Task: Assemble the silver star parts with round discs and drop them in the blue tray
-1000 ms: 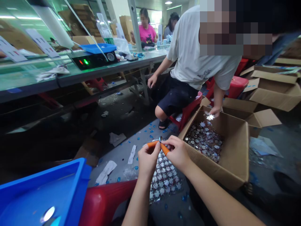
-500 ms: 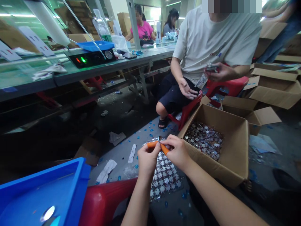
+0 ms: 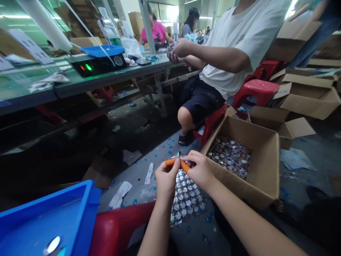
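the disc is held roughly upright, just where the fingertips of the left hand and right hand meet, both closed in a pinch; neither is nearer.

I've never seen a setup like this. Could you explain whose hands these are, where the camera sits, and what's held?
No machine here: a person's left hand and right hand, wearing orange finger covers, pinch a small round, shiny-rimmed item. A camera on that person's head looks forward and down. Below lie silvery, jagged-edged flat pieces; the grey floor carries white paper scraps. On the right, an open brown cardboard box holds loose silvery pieces; lower left, a blue plastic tray holds a shiny round disc.
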Motion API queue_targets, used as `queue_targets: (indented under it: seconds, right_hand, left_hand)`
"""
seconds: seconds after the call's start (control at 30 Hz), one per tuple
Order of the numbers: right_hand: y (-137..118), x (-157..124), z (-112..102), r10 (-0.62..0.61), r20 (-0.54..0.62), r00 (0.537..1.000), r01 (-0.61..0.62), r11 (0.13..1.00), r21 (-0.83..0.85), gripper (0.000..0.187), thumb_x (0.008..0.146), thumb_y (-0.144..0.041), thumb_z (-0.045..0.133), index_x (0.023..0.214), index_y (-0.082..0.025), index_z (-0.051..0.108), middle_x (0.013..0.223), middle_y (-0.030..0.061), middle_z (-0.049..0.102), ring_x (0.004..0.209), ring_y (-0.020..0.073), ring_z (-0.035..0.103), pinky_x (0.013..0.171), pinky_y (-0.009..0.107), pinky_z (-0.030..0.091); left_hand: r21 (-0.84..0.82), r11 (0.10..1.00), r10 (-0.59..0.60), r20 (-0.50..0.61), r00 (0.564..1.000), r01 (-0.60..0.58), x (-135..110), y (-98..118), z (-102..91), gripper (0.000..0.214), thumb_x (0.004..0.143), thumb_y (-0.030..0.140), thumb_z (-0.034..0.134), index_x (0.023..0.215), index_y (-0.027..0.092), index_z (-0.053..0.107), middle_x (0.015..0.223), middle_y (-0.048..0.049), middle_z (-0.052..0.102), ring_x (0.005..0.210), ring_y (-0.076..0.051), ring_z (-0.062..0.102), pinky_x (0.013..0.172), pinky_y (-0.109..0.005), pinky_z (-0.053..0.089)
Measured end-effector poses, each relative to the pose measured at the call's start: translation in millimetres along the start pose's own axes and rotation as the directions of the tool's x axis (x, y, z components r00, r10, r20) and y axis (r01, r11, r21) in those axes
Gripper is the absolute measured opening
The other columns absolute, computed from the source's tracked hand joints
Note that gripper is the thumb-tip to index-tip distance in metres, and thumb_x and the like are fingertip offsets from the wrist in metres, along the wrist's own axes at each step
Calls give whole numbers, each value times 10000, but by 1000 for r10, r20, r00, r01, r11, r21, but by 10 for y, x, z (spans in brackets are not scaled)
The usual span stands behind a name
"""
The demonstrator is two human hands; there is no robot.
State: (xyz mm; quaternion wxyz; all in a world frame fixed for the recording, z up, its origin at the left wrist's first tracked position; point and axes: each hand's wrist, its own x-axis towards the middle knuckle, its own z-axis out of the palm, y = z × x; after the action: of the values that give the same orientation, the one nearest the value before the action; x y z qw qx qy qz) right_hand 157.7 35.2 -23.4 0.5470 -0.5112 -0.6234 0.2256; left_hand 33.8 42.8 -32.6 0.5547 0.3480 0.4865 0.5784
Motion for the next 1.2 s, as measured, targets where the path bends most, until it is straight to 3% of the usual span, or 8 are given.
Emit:
queue_targets:
  seconds: [0.27,0.57,0.83,1.2]
  right_hand:
    - [-51,21,-29,-48,3,999,48,999,-1,159,822,-100,660,832,-191,789,669,-7,523,555,100,469,486,229,340]
    - [-49,-9,-5,-96,6,995,96,994,-59,164,821,-70,645,826,-169,775,661,-3,522,580,114,471,516,240,344]
    - [-66,-7,-4,-98,1,995,98,994,-50,156,795,-61,663,798,-177,768,647,-12,525,570,110,474,512,231,352]
    - [-18,-1,-6,50,-51,997,-46,996,74,104,788,-127,705,830,-168,791,654,-9,537,543,98,465,484,228,353]
  left_hand:
    - [-65,998,-9,29,1000,11,-8,-22,-10,344,657,376,886,850,119,764,861,-92,751,827,-194,696,840,-315,555]
    - [84,993,91,-51,995,-87,-55,13,16,321,669,383,855,809,116,744,811,-83,743,773,-193,690,772,-303,563]
    - [158,981,120,-43,992,-112,-52,18,-13,316,698,389,832,823,119,725,803,-78,732,742,-186,679,721,-288,554]
    - [96,994,47,31,998,-49,1,68,-27,358,648,386,874,855,117,763,828,-90,745,797,-207,698,797,-328,569]
